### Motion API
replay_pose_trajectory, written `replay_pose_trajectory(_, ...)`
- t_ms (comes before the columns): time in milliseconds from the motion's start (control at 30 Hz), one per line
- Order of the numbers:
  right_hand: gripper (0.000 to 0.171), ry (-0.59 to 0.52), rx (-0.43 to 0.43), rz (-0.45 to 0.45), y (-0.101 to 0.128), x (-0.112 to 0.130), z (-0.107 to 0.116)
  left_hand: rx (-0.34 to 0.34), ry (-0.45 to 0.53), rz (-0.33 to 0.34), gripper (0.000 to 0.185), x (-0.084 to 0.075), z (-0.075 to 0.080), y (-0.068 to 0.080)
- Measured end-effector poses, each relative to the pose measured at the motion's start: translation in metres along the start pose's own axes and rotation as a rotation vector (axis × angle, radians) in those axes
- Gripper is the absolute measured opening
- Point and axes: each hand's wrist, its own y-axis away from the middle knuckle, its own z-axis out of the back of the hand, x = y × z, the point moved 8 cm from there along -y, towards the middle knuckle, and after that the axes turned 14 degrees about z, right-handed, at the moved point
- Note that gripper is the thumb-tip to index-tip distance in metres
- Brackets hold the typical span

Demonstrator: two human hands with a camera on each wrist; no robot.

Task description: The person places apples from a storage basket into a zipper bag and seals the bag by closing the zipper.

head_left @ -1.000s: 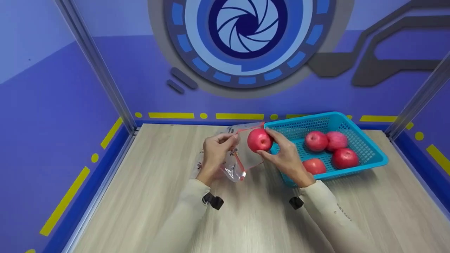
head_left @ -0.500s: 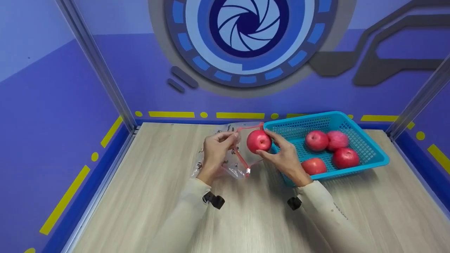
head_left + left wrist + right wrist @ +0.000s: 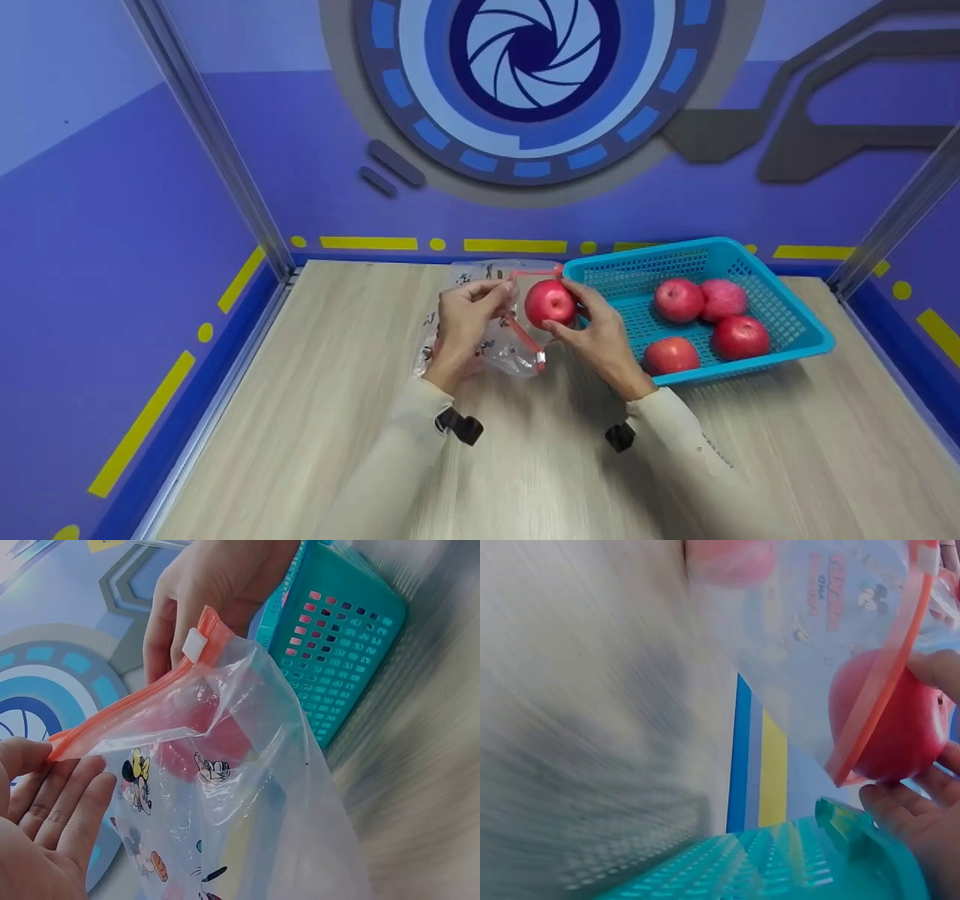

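**Hands, apple and zip bag at the basket**

Right hand (image 3: 600, 337) grips a red apple (image 3: 550, 302) at the orange-rimmed mouth of a clear printed zip bag (image 3: 491, 341). Left hand (image 3: 463, 322) pinches the bag's rim, holding it open. Four apples lie in the blue basket (image 3: 780, 319) alongside.

The clear zip bag (image 3: 832, 607) carries printed cartoon mouse figures and, at about one o'clock in the right wrist view, a few lines of small pink and blue lettering beside a mouse head; the letters are too blurred to read with certainty. In the left wrist view the same bag (image 3: 225, 795) shows only the cartoon figures, toward seven o'clock, with no words legible. No other writing, number or brand can be read on the basket (image 3: 750, 262), the table or the wall.
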Motion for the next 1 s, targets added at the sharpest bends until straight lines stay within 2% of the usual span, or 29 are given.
replay_pose_trajectory(167, 0.076, 0.051, 0.026, -0.016, 0.004, 0.0, -0.004, 0.005, 0.084, 0.021, 0.017, 0.001, -0.004, -0.002)
replay_pose_trajectory(300, 0.066, 0.078, 0.026, -0.02, 0.007, -0.001, -0.002, -0.002, 0.095, 0.016, 0.018, 0.0, -0.003, -0.003)
replay_pose_trajectory(433, 0.051, 0.093, 0.027, -0.018, 0.008, -0.003, 0.002, -0.015, 0.091, -0.026, 0.018, -0.006, 0.003, -0.003)
replay_pose_trajectory(633, 0.037, 0.078, 0.03, -0.049, 0.008, -0.006, 0.008, -0.047, 0.155, -0.033, 0.016, -0.012, 0.014, -0.005)
replay_pose_trajectory(800, 0.02, 0.121, 0.015, 0.005, 0.005, -0.003, 0.013, -0.077, 0.206, -0.039, 0.015, -0.016, 0.021, -0.008)
replay_pose_trajectory(1000, 0.02, 0.128, -0.005, 0.004, -0.003, 0.003, 0.017, -0.132, 0.086, -0.095, 0.013, -0.021, 0.026, -0.01)
